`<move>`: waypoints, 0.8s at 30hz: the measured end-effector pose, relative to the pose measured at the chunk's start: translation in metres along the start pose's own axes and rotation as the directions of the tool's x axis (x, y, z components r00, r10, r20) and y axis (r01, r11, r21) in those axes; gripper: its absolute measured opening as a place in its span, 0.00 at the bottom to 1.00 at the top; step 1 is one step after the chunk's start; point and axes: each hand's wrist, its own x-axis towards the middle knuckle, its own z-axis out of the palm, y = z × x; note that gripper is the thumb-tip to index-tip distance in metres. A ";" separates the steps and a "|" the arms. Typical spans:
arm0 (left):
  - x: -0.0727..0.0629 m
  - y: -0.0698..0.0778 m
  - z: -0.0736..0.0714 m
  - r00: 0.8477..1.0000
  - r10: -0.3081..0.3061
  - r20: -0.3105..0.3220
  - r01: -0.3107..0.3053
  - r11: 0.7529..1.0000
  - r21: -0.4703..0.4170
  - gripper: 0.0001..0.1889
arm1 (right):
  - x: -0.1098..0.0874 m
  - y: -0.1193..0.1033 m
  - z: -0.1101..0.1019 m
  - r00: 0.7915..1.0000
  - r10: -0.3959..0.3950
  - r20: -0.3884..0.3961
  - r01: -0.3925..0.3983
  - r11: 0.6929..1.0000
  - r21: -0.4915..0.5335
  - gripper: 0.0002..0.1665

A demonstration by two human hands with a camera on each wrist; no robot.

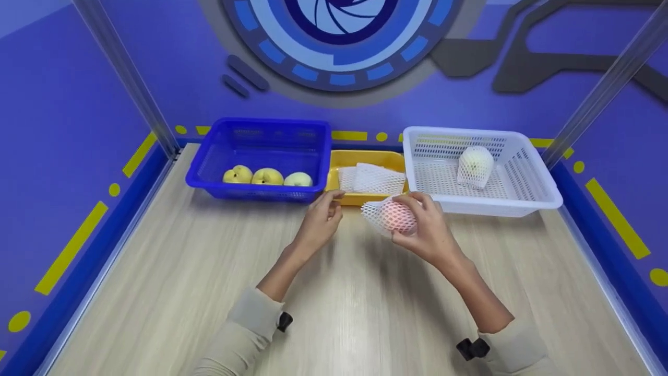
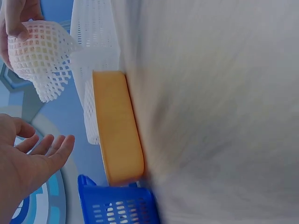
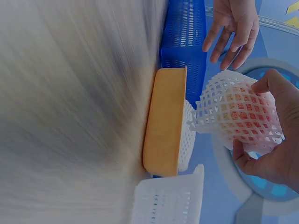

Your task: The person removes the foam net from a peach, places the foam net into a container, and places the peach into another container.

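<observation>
My right hand (image 1: 432,236) grips a peach (image 1: 399,215) wrapped in a white foam net (image 1: 371,213), thumb and fingers on either side of it. Pink and yellow skin shows through the mesh in the right wrist view, and the loose end of the net sticks out to the left. My left hand (image 1: 317,224) hovers in front of the blue basket's right corner, fingers loosely bent with nothing between them. In the left wrist view its palm and spread fingertips (image 2: 68,142) show apart from the netted peach.
Three yellowish peaches (image 1: 267,176) lie in the blue basket (image 1: 261,192) at back left. A yellow tray (image 1: 365,154) holds flat foam nets (image 1: 380,179). In the white basket (image 1: 485,205) at back right stands another netted fruit (image 1: 476,164). Behind rises a printed wall (image 1: 172,62).
</observation>
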 end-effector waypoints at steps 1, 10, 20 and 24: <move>-0.001 -0.001 -0.002 1.000 -0.005 -0.005 0.005 1.000 0.001 0.18 | 0.000 0.000 0.003 1.000 0.004 0.008 -0.004 1.000 0.005 0.36; -0.012 -0.013 -0.014 0.999 -0.045 0.008 0.045 0.999 0.021 0.18 | -0.004 -0.001 0.031 0.998 0.027 0.060 -0.030 0.998 0.050 0.37; -0.027 -0.027 -0.016 1.000 0.001 0.010 -0.004 0.955 0.295 0.16 | -0.008 -0.001 0.065 0.997 -0.023 0.074 0.016 0.996 0.087 0.38; -0.031 -0.031 -0.018 0.999 0.044 0.016 -0.047 0.931 0.362 0.16 | -0.007 -0.002 0.078 0.994 -0.006 0.113 -0.006 0.995 0.101 0.37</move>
